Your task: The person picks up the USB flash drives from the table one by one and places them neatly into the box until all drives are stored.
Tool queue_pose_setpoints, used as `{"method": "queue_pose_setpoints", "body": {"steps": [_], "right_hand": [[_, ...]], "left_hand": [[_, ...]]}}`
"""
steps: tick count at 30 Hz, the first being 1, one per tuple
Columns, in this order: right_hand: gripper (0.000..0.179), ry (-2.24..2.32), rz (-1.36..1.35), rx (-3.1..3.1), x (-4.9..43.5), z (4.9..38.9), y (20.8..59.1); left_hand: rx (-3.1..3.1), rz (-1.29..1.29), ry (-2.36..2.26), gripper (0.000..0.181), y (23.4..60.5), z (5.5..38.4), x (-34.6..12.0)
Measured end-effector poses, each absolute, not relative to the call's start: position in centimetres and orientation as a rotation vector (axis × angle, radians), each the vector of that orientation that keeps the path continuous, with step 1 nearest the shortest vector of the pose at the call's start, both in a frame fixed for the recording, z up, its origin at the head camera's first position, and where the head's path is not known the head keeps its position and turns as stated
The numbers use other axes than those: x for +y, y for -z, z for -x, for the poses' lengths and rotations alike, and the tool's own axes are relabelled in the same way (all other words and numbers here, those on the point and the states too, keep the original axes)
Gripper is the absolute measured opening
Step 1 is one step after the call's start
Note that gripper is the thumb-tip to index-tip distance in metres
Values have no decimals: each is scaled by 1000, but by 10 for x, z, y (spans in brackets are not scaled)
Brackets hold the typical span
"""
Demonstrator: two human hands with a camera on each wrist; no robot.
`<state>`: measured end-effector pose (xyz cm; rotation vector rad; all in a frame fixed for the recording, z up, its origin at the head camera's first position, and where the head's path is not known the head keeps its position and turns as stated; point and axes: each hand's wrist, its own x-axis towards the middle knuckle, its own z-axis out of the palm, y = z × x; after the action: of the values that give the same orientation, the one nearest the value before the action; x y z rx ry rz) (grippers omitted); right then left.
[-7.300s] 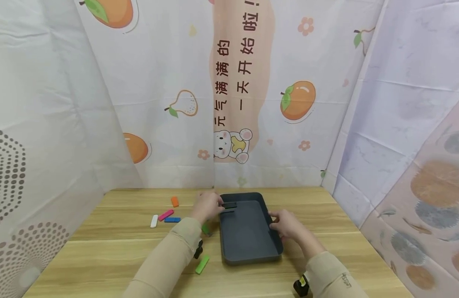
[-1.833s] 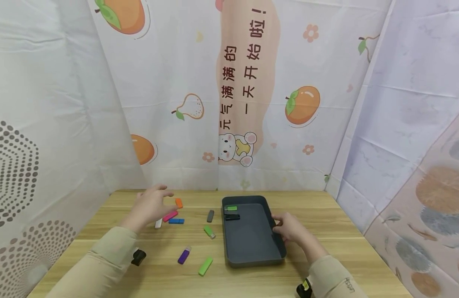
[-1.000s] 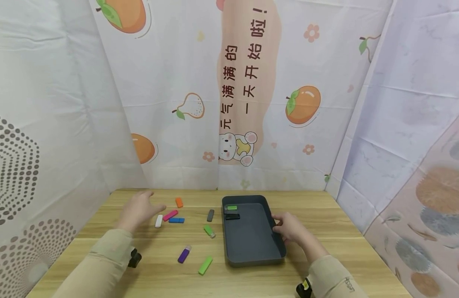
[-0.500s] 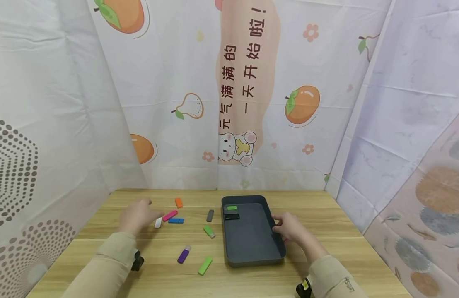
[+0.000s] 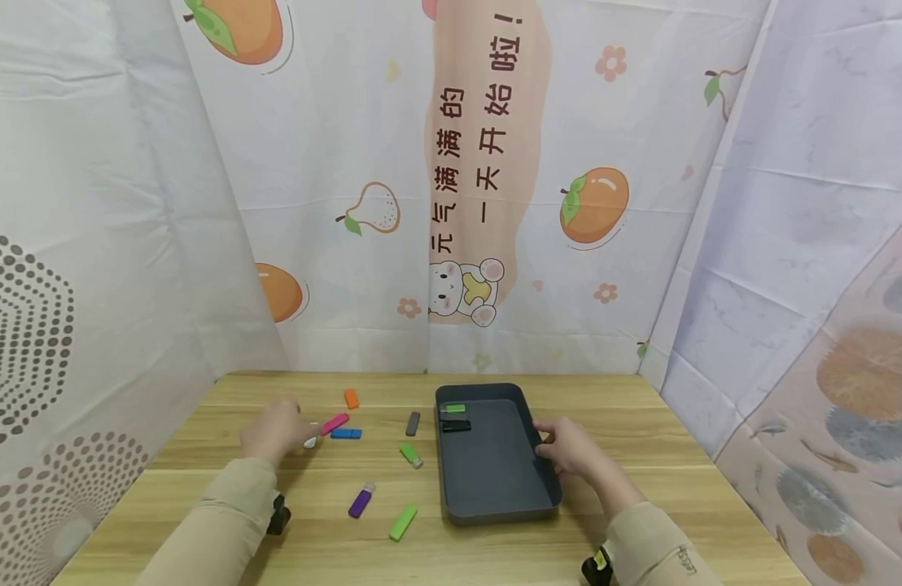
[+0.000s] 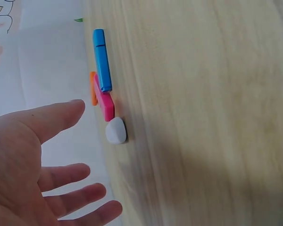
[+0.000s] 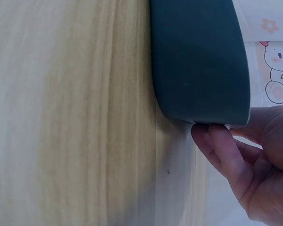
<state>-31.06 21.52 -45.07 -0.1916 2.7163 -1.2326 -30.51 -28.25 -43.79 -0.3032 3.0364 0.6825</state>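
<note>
In the head view my left hand [image 5: 273,431] hovers at the left beside a white USB stick [image 5: 311,439], partly covered by the thumb. The left wrist view shows the hand's fingers spread with nothing between them, and the white USB stick [image 6: 116,131] apart from them. A pink USB stick [image 5: 334,423] and a blue USB stick [image 5: 346,434] lie close by, with an orange one [image 5: 352,398] behind. My right hand [image 5: 566,446] grips the right wall of a dark grey tray [image 5: 498,480], fingers outside and thumb at the rim. The tray holds a green USB stick [image 5: 455,409] and a black one [image 5: 456,426].
Between the left hand and the tray lie a grey USB stick [image 5: 413,423], a green one with a bare plug [image 5: 410,455], a purple one [image 5: 361,500] and another green one [image 5: 403,522]. A printed curtain [image 5: 334,285] hangs behind the wooden table [image 5: 590,391].
A black and a green USB stick now lie in the tray. My left hand has left the tray, gone left, then lowered towards the white USB stick. The right hand stays on the tray wall.
</note>
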Motion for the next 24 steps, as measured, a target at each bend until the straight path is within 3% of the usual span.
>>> {"method": "queue_pose_setpoints", "body": {"steps": [8, 24], "right_hand": [[55, 1232, 193, 2723, 215, 310, 451], [55, 1247, 192, 2722, 215, 311, 453]], "left_hand": [[3004, 328, -651, 36, 443, 303, -281], [3023, 318, -578, 35, 452, 306, -281]]}}
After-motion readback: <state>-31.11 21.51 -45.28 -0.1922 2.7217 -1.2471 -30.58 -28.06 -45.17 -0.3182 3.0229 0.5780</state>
